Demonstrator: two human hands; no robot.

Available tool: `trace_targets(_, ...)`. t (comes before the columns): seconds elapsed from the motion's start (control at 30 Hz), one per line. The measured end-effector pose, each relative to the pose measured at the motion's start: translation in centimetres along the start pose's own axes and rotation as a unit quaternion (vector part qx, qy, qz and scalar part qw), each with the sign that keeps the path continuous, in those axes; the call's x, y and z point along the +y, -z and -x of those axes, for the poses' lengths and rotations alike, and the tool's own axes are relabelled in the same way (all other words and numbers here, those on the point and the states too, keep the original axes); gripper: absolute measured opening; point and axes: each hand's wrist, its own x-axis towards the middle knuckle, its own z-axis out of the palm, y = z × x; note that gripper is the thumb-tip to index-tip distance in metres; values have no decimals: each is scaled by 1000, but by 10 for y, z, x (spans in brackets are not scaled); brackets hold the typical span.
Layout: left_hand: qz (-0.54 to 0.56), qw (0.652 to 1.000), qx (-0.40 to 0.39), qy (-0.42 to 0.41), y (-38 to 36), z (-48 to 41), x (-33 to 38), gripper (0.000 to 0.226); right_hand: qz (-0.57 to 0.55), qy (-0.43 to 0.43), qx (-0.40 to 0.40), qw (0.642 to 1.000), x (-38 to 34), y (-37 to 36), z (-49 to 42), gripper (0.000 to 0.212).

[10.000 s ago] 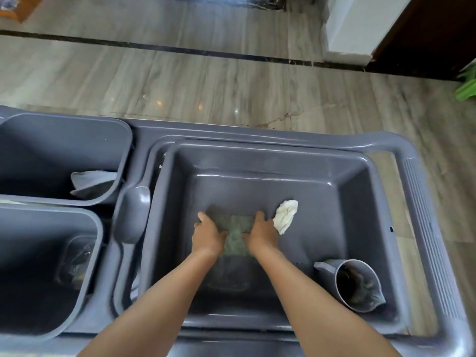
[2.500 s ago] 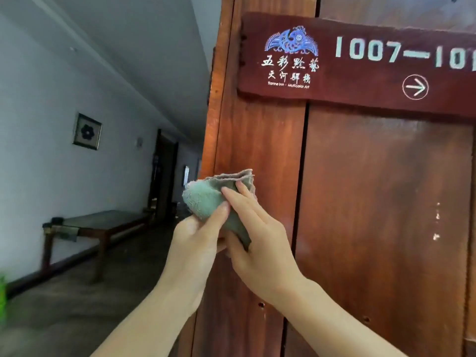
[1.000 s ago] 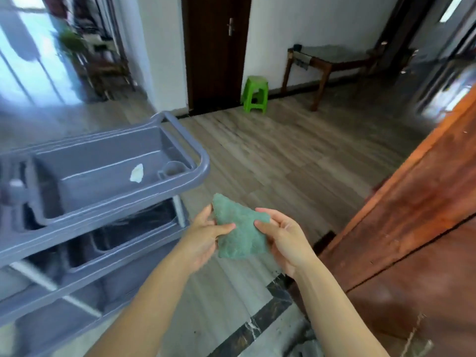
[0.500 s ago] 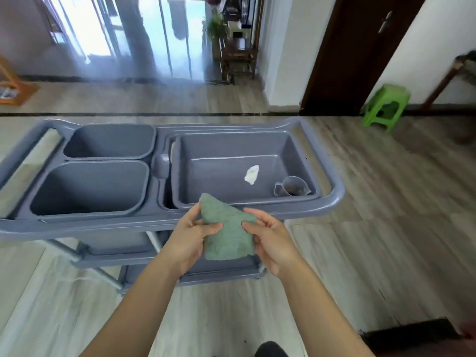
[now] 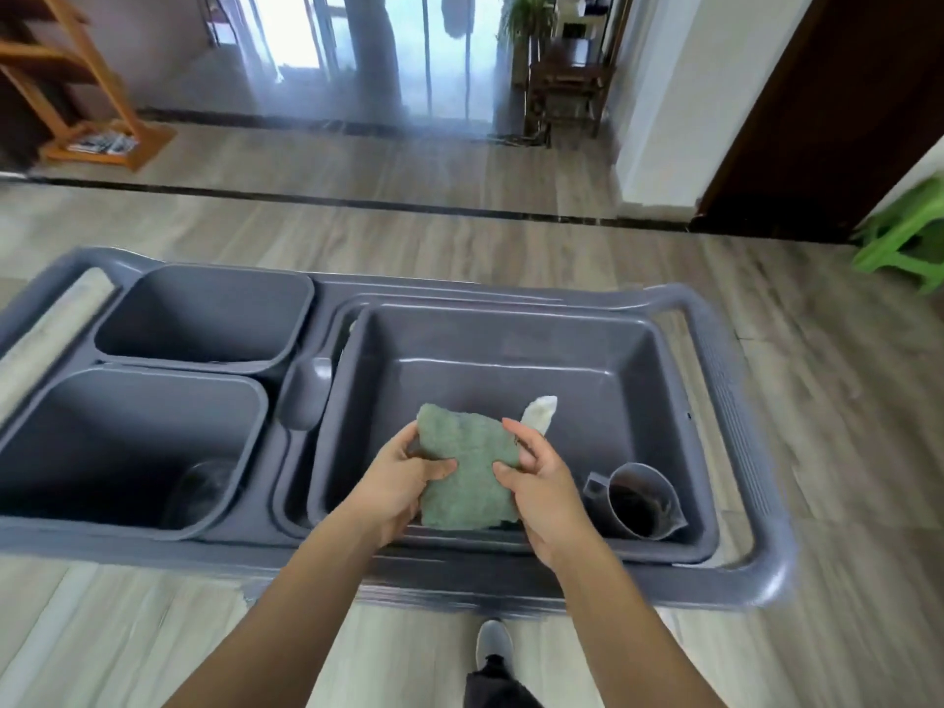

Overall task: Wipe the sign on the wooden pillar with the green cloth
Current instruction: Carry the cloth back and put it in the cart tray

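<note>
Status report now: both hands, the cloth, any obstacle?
Left hand and right hand both grip green cloth. Cloth held over big grey tub. Nothing in the way.

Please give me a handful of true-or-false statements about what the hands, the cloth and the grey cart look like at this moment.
1. Both hands hold the green cloth. True: the left hand grips its left edge, the right hand its right.
2. The cloth is over the cart's large basin. True.
3. The grey jug stands in the near-left bin. False: it lies in the large basin, right of the hands.
4. The sign on the wooden pillar is being wiped. False: neither sign nor pillar is in view.
5. A small white rag lies beyond the cloth. True.
</note>
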Motion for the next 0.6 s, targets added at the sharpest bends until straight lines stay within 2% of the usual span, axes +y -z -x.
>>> trace_targets(0.1, -16, 999, 36, 19, 1, -47, 7, 49, 54, 1, -2, 999, -4, -3, -45, 56)
trace_targets(0.33, -102, 981, 140, 91, 19, -138, -14, 64, 146, -71, 13, 987, 32, -16, -132, 62)
trace_targets(0.43, -155, 970, 160, 100, 27, -157, -27, 60, 190, -102, 14, 976, 51, -19, -148, 70)
trace_targets(0.6, -245, 947, 174, 114, 32, -161, -37, 72, 237, -115, 9, 964, 66, -20, -155, 82)
